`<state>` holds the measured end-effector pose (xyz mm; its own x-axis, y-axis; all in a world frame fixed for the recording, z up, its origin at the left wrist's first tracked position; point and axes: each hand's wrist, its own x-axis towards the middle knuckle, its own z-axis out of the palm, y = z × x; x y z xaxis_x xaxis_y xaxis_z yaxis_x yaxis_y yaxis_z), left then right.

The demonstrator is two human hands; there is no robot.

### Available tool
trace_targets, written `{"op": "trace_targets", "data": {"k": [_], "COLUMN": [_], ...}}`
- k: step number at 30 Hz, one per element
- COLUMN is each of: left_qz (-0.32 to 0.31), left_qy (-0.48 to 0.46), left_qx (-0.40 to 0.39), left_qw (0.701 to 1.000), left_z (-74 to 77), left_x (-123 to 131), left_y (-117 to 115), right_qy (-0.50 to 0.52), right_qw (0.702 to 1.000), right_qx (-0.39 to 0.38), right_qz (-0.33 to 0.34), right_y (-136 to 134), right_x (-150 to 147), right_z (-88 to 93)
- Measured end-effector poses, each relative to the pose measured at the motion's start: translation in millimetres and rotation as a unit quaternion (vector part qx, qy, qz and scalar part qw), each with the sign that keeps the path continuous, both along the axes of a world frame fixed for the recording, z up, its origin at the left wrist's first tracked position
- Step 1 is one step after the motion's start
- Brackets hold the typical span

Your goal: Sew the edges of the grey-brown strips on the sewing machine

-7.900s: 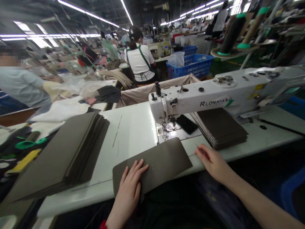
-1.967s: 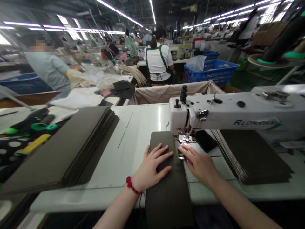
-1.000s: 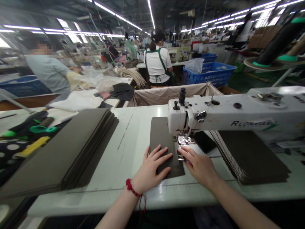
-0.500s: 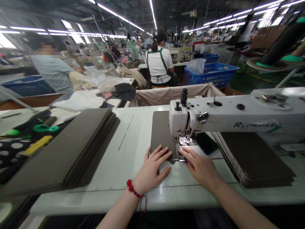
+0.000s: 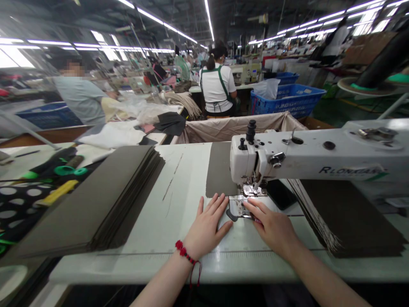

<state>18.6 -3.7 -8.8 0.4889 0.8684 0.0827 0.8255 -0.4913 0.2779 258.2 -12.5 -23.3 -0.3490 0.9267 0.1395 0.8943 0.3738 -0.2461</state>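
A dark grey fabric panel (image 5: pixel 220 170) lies flat on the table, its right side beneath the head of the white sewing machine (image 5: pixel 244 160). My left hand (image 5: pixel 207 226) rests palm down with fingers spread, fingertips at the panel's near edge. My right hand (image 5: pixel 271 224) is just in front of the presser foot (image 5: pixel 254 190), index finger reaching over the metal plate (image 5: pixel 236 206). Under its curled fingers is a slim metal tool (image 5: pixel 248 217) with a pinkish part, mostly hidden. A small dark rounded tab (image 5: pixel 231 215) lies between the hands.
Stacks of dark panels lie at left (image 5: pixel 92 200) and right (image 5: pixel 348 213). A black phone (image 5: pixel 281 194) lies beside the needle area. Spools and a yellow object (image 5: pixel 60 192) are at far left. Beyond the table are a cloth-lined bin (image 5: pixel 223 129) and co-workers.
The fabric panel has slid away from me, and its near edge has cleared my left fingers, uncovering the metal plate. Both hands stay in nearly the same place; the view has shifted slightly.
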Motion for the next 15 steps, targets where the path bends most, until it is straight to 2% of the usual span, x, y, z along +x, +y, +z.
{"op": "trace_targets", "data": {"k": [15], "left_qz": [-0.002], "left_qy": [-0.001], "left_qx": [0.020], "left_qw": [1.000], "left_z": [-2.0], "left_x": [0.4], "left_y": [0.2], "right_qy": [-0.007], "right_qw": [1.000], "right_qx": [0.006], "right_qz": [0.002], "right_y": [0.4], "right_x": [-0.4], "right_z": [-0.5]}}
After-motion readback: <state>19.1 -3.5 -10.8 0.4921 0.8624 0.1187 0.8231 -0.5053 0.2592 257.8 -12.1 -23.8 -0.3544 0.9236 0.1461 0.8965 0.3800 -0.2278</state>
